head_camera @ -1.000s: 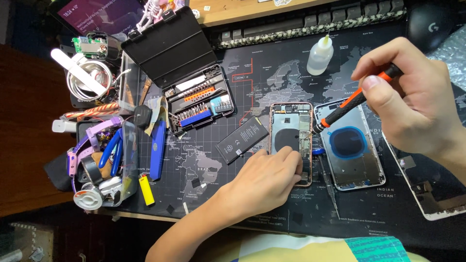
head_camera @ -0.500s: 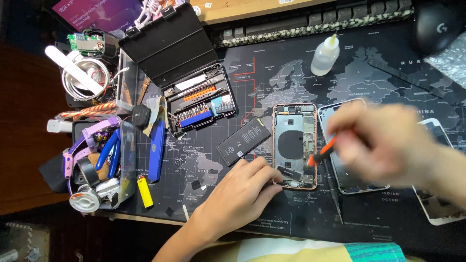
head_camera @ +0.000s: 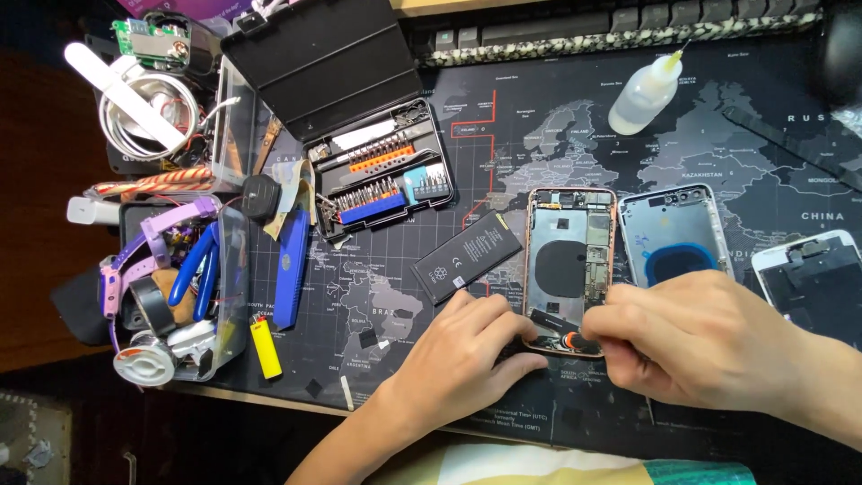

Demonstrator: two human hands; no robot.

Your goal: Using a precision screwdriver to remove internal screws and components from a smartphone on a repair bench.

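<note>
Two hands working near the mat's front edge | left hand (head_camera: pixel 462 355) is pressing spread fingers on the opened phone housing (head_camera: pixel 569 267), steadying it | right hand (head_camera: pixel 696 337) is pinching an orange-tipped tool (head_camera: pixel 569 340) at its lower end | battery (head_camera: pixel 467 256) is lying just left.

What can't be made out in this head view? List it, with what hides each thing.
- Bottom end of the opened phone: covered by the left hand and right hand.
- Tool in the right hand: only a speck of orange shows between the fingers.
- Second phone shell: lower part behind the right hand.
- Screen part: cut by the right edge.
- Screwdriver bits: too small to tell apart.
</note>
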